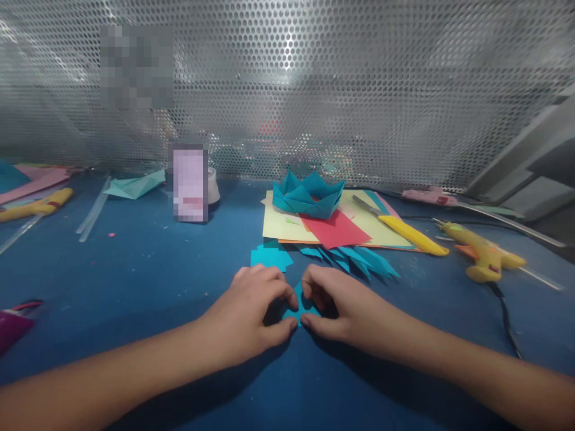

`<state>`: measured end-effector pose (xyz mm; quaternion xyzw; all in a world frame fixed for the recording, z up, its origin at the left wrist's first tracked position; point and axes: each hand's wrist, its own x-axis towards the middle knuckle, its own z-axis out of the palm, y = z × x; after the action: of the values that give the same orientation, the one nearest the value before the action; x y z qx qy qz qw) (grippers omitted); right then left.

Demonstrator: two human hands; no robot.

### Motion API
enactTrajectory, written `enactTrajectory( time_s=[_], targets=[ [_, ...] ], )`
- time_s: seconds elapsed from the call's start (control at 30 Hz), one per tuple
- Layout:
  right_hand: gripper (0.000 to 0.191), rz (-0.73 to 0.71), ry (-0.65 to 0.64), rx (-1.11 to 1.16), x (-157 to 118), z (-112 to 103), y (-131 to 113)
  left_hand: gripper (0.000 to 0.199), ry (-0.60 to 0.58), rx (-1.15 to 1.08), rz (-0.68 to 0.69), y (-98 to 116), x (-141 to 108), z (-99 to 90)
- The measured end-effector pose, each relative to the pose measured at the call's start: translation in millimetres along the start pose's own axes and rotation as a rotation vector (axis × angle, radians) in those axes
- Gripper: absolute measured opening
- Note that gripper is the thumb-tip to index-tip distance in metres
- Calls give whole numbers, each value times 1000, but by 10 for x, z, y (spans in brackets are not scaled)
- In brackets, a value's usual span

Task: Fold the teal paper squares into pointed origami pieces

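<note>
A small blue paper piece (299, 307) lies on the table between my two hands, partly covered by their fingers. My left hand (265, 308) has its thumb and curled fingers on the left part of this paper. From the other side, my right hand (335, 302) holds its right part between thumb and bent fingers. Just beyond my left hand is a stack of blue paper squares (269, 257). Several folded blue pieces (359, 258) lie beyond my right hand. Behind them a blue folded paper ring (309, 196) with pointed tips rests on coloured sheets.
A red sheet (336, 228) and a yellow cutter (413, 235) lie on the pale yellow sheets (278, 224). At the right is a yellow glue gun (487, 251) with a cord. A perforated metal panel (287, 90) stands behind the blue table (135, 269).
</note>
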<state>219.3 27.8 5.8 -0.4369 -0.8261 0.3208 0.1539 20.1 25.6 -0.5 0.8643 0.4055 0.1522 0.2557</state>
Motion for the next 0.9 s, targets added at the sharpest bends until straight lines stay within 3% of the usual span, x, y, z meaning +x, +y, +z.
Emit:
enactTrajectory(
  time_s=[0.33,0.53,0.73,0.9],
  targets=[
    [22,45,-59,61,2,-38,22,11,-12,50,31,22,-3,8],
    [20,36,-82,39,-9,-78,14,13,97,240,175,37,-39,26],
    [40,-149,-28,-45,-48,-67,74,22,156,421,386,96,-117,64],
    [18,-283,68,-121,-20,-50,132,20,233,477,436,152,-127,95]
  ],
)
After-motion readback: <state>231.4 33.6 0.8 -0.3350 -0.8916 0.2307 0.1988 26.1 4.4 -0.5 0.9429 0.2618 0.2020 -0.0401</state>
